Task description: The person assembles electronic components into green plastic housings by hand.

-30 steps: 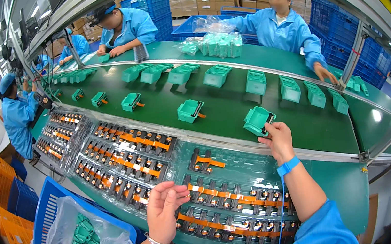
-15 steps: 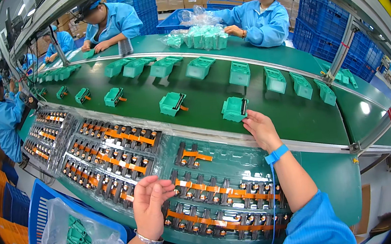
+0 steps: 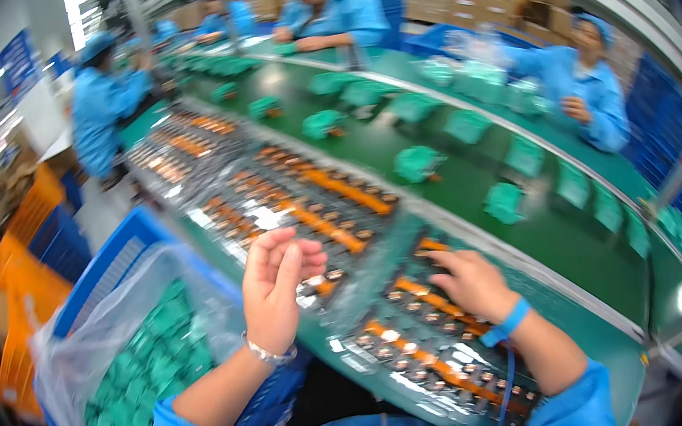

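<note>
My right hand (image 3: 475,283) hovers over or touches the upper end of the right clear plastic tray (image 3: 350,357), its fingertips next to a black part with an orange flat cable (image 3: 432,244). Its fingers are spread, with nothing visible between them, though blur hides fine detail. My left hand (image 3: 275,289) is raised above the trays with loosely curled fingers, the thumb apart and nothing seen in it. Rows of similar black parts with orange strips (image 3: 413,349) fill the tray. Beyond, a green plastic housing (image 3: 504,203) sits on the dark green conveyor belt (image 3: 457,190).
A blue crate (image 3: 134,230) lined with a clear bag holds green plastic pieces (image 3: 151,364) at my left. More trays of parts (image 3: 288,198) lie along the near bench. Co-workers in blue sit across the belt; one person (image 3: 102,106) stands at far left. Orange crates (image 3: 36,293) are stacked beyond.
My right hand has left the green housing on the belt and come back over the parts tray. My left hand keeps much the same pose. The whole view has swung to the left.
</note>
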Demonstrator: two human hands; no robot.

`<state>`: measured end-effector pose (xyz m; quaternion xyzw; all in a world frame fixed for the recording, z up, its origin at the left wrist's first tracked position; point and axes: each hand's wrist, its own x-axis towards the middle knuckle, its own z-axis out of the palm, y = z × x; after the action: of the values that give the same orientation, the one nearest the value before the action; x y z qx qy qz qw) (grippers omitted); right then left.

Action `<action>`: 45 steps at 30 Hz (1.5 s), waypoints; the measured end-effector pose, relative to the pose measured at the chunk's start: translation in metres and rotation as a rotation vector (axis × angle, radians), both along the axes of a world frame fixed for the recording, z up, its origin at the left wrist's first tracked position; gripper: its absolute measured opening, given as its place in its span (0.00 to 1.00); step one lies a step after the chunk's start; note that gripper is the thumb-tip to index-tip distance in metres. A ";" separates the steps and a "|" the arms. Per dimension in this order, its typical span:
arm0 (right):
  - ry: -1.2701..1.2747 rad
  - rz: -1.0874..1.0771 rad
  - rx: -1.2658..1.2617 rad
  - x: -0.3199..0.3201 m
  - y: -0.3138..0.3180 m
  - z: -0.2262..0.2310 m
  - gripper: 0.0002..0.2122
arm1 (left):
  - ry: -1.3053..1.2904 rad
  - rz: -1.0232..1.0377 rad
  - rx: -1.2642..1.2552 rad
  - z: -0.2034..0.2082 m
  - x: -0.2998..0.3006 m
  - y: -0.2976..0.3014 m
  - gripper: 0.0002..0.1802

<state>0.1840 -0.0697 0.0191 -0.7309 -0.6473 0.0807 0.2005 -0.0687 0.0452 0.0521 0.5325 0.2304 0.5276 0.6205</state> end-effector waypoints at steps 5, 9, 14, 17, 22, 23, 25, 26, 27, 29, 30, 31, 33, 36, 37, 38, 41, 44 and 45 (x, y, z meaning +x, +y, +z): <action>0.020 -0.067 0.104 0.004 0.004 -0.017 0.16 | 0.202 0.444 0.106 -0.018 -0.127 0.033 0.13; 0.371 -0.131 0.185 0.007 0.013 -0.032 0.12 | 0.720 0.838 0.025 -0.074 -0.284 0.030 0.10; 0.697 -0.224 0.146 0.029 0.014 -0.027 0.06 | 1.487 0.655 -0.179 -0.121 -0.359 -0.010 0.16; 0.794 -0.317 0.246 0.037 0.007 -0.022 0.04 | 2.076 0.195 -0.133 -0.116 -0.339 -0.013 0.22; 0.995 -0.379 0.397 0.019 -0.007 -0.006 0.12 | 1.969 0.230 0.018 -0.128 -0.337 0.005 0.19; 1.089 -0.377 0.357 0.020 -0.009 -0.011 0.15 | 2.007 0.202 0.007 -0.134 -0.343 0.001 0.20; 1.223 -0.383 0.325 0.023 -0.008 -0.020 0.16 | 2.060 0.177 -0.025 -0.143 -0.346 -0.002 0.21; 1.241 -0.414 0.333 0.024 -0.007 -0.025 0.14 | 2.081 0.174 -0.049 -0.142 -0.346 -0.005 0.21; 1.273 -0.438 0.335 0.025 -0.008 -0.026 0.14 | 2.063 0.173 -0.089 -0.142 -0.346 -0.011 0.21; 1.320 -0.451 0.348 0.027 -0.010 -0.025 0.12 | 2.038 0.166 -0.129 -0.143 -0.350 -0.018 0.23; 1.330 -0.463 0.373 0.028 -0.014 -0.023 0.12 | 2.028 0.156 -0.130 -0.141 -0.352 -0.019 0.24; 1.335 -0.462 0.375 0.030 -0.017 -0.021 0.10 | 2.038 0.157 -0.097 -0.135 -0.354 -0.018 0.24; 1.353 -0.468 0.394 0.034 -0.021 -0.020 0.09 | 2.111 0.150 0.016 -0.114 -0.353 -0.016 0.23; 1.394 -0.446 0.402 0.038 -0.021 -0.023 0.07 | 1.886 0.541 0.066 -0.073 -0.342 -0.012 0.19; 1.390 -0.431 0.395 0.038 -0.020 -0.023 0.07 | 1.811 0.664 0.134 -0.059 -0.331 -0.012 0.18; 1.385 -0.415 0.387 0.038 -0.018 -0.024 0.07 | 1.819 0.666 0.145 -0.046 -0.316 -0.009 0.18; 1.386 -0.397 0.398 0.035 -0.013 -0.026 0.07 | 1.125 0.670 0.012 -0.004 -0.245 0.011 0.14; 1.385 -0.418 0.416 0.038 -0.026 -0.030 0.07 | 0.276 0.375 -0.234 0.045 -0.131 0.045 0.10; 1.429 -0.393 0.420 0.038 -0.029 -0.031 0.07 | 0.197 0.340 -0.290 0.042 -0.111 0.052 0.10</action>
<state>0.2225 -0.0982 -0.0117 -0.5493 -0.2205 0.3718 0.7151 -0.1799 0.0975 0.0939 0.4405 0.4494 0.5312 0.5673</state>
